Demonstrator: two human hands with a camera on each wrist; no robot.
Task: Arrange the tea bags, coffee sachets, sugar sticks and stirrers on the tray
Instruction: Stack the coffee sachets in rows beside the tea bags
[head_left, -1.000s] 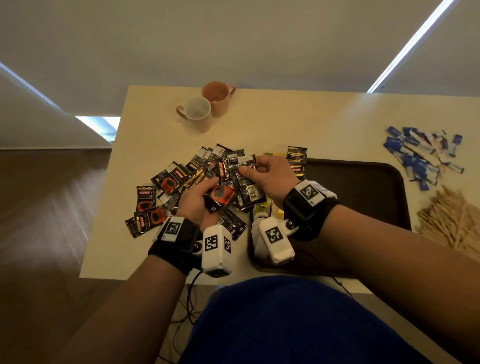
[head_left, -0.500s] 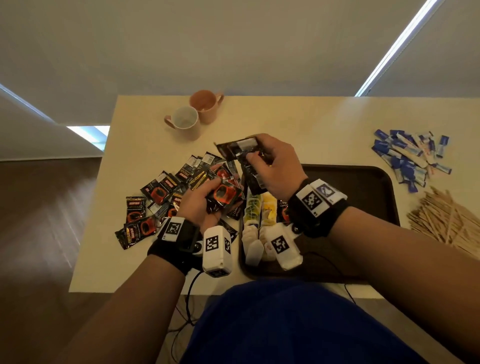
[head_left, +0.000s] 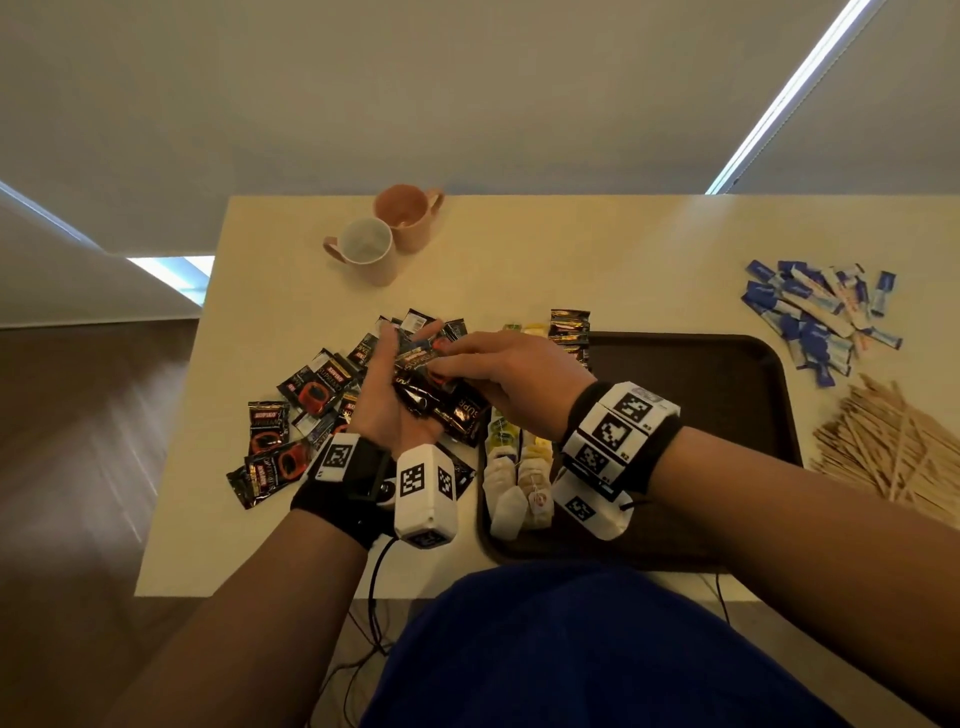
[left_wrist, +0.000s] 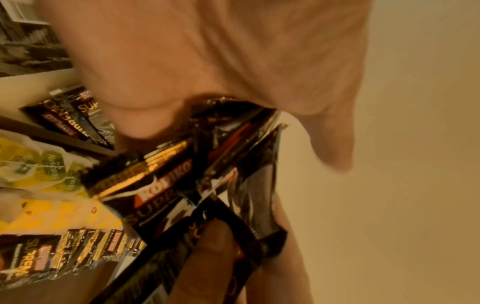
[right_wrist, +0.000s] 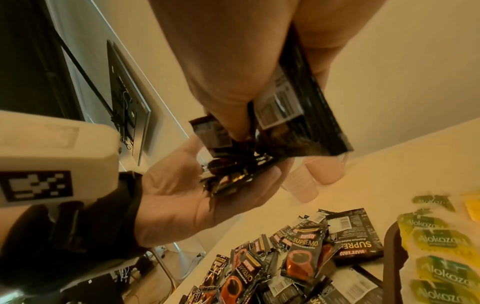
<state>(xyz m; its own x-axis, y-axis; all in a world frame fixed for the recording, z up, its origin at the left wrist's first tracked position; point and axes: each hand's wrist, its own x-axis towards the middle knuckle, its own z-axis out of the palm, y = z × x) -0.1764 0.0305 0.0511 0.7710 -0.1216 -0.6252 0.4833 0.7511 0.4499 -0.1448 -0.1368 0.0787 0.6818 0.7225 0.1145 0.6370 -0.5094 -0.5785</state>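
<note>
Above the tabletop, left of the tray, we hold our hands together over the loose coffee sachets. Our left hand lies palm up, fingers curled under a bundle of sachets; our right hand pinches one sachet against that bundle. Only the right wrist view shows the barcode on this pinched sachet and the open left palm beneath. Only the left wrist view shows the "KOPIKO" lettering close up on the bundle. From the head view we see tea bags lined up in the tray's left end, sugar sticks and stirrers lying right of the tray, and two mugs at the far edge.
</note>
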